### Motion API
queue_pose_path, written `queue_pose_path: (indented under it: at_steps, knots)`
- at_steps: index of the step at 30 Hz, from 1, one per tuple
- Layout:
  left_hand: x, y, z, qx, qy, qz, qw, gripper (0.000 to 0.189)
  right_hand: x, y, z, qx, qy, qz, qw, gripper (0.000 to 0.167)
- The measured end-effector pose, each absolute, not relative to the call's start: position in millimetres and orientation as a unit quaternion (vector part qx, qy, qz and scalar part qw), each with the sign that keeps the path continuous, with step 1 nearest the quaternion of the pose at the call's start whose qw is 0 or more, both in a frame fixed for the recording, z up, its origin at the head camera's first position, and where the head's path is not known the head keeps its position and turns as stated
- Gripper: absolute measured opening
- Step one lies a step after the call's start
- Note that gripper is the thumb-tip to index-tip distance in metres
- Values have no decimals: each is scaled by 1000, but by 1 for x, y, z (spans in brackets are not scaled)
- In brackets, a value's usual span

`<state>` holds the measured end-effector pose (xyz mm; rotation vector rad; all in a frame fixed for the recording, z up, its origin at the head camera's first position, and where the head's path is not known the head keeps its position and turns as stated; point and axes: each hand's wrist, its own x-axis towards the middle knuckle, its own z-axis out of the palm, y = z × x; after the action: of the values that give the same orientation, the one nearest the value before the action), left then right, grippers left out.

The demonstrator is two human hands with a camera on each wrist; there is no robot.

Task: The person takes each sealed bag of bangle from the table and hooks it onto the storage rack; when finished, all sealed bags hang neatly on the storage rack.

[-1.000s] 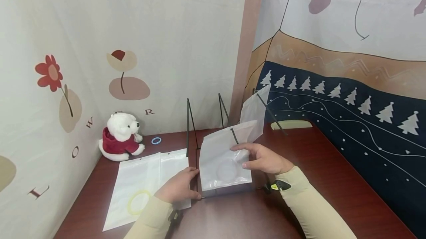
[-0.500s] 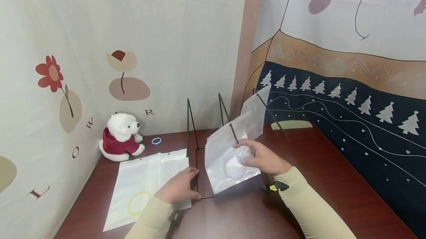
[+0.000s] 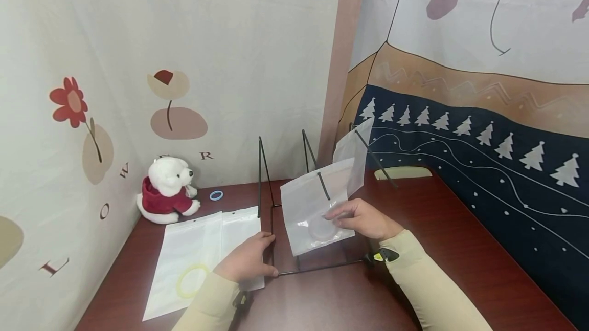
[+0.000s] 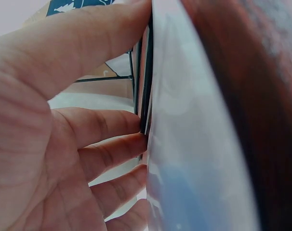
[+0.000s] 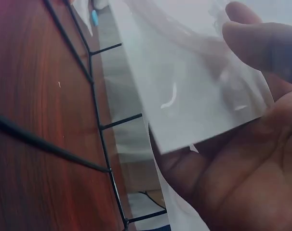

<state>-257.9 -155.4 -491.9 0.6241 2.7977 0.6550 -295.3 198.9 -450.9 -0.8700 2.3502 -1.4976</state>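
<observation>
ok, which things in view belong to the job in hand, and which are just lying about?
Likely the job:
black wire rack, left hand touching it
white bag pinched by right hand
rear bag on the rack
two flat bags

Probably just lying about:
plush bear
blue ring
pale green object

In the head view, the flat translucent plastic bag point(image 3: 307, 206) at five o'clock is coloured milky white, and the thin wire rack point(image 5: 101, 127) black. Between eight and nine, the white plush bear point(image 3: 167, 192) is dressed in dark red. At three, the navy cloth point(image 3: 478, 182) is patterned with white trees.
</observation>
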Motion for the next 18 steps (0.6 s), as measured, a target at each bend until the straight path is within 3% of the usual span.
queue_pose_path:
  at_steps: [18]
  knots:
    - [-257, -155, -491, 205, 947, 222, 106, 95, -291, 194, -449, -262, 822, -500, 74, 40]
